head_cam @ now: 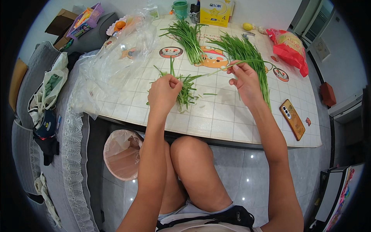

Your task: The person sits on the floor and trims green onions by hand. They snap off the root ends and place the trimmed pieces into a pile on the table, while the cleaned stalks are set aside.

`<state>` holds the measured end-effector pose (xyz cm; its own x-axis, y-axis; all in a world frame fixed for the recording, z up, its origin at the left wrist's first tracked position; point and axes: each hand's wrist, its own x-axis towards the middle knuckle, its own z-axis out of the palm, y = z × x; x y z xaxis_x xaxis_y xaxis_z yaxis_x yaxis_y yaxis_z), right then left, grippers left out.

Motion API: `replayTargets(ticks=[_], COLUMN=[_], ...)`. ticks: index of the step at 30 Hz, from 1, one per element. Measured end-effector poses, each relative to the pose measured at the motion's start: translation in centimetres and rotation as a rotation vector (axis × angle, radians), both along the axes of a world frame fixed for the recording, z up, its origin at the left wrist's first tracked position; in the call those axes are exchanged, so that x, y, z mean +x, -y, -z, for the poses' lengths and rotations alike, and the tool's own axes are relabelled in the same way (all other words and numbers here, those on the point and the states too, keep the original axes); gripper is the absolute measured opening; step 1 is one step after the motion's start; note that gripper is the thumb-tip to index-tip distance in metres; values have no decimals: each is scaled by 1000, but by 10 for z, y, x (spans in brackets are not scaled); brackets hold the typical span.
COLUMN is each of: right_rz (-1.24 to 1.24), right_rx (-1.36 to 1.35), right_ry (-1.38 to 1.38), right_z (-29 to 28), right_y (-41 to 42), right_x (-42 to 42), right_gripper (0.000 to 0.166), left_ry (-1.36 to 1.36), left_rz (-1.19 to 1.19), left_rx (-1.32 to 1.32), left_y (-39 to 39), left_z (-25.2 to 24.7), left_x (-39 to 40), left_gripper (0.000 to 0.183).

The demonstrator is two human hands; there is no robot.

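Observation:
My right hand (246,81) pinches a single garlic chive stalk (252,61) between thumb and fingertips. Its pale end points left and its green end droops to the right. My left hand (163,92) is closed with thumb and forefinger together, above a pile of loose chive scraps (187,94); whether it grips a piece is hidden. Behind the right hand lies a large bunch of garlic chives (246,50), its stalks running towards the front of the table. A smaller chive bunch (187,40) rests at the back middle.
The table (203,121) has a tile-patterned cover. At left spreads a clear plastic sheet (116,69). A smartphone (292,120) lies face down at right, below a red bag (289,49). A yellow box (216,13) stands behind. Beneath the front edge is a lined trash bin (121,156).

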<state>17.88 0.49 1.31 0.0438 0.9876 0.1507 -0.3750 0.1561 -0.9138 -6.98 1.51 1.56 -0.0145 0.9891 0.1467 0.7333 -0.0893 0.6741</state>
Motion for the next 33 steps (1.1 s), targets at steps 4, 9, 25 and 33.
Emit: replayTargets(ticks=[4,9,25,33], right_rz=[-12,-36,-84,-99], right_rx=[-18,-27,-26,-43], right_ry=[18,51,165,54], right_z=[-2,1,4,7], right_y=[3,3,6,7], right_x=[-5,-8,-16,-18], right_gripper=[14,15,17,18], left_ry=[-23,79,232,566], left_rz=[29,72,339,154], left_rx=[54,83,194,165], left_y=[-1,-2,11,12], left_z=[4,6,8,7], left_x=[-2,2,36,45], left_gripper=[9,11,9,8])
